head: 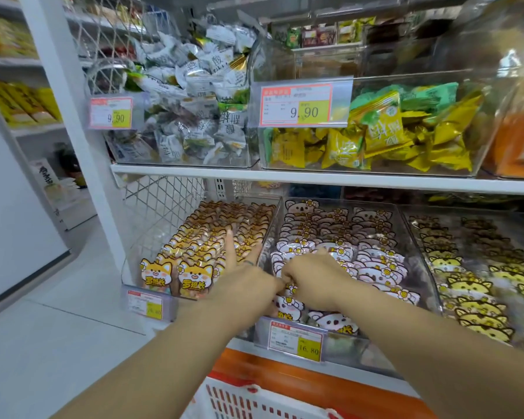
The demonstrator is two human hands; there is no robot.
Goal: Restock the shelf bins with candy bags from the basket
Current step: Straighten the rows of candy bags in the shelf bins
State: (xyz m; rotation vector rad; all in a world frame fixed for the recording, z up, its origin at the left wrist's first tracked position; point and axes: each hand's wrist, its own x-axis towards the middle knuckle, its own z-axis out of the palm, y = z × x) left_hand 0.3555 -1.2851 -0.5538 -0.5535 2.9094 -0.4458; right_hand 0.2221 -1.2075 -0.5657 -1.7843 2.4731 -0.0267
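Note:
The lower shelf holds three clear bins. The left bin (pixel 127 267) contains rows of orange cat candy bags (pixel 191 276). Pink koala candy bags (pixel 372 267) fill the middle bin (pixel 418 261). My left hand (pixel 245 273) reaches over the divider between them, its fingers straight and spread, the tips touching the orange bags. My right hand (pixel 312 278) is in the middle bin with its fingers curled down around a pink koala bag in the front rows. The white and red basket (pixel 254 402) stands below, at the bottom edge; what it holds is hidden.
A third bin (pixel 412 234) at the right holds yellow cat bags (pixel 478 300). On the upper shelf (pixel 194 170) stand bins of white wrapped candies (pixel 191 95) and yellow-green packets (pixel 384 137). Price tags (pixel 297 341) hang on the bin fronts. A white aisle floor (pixel 58 343) lies left.

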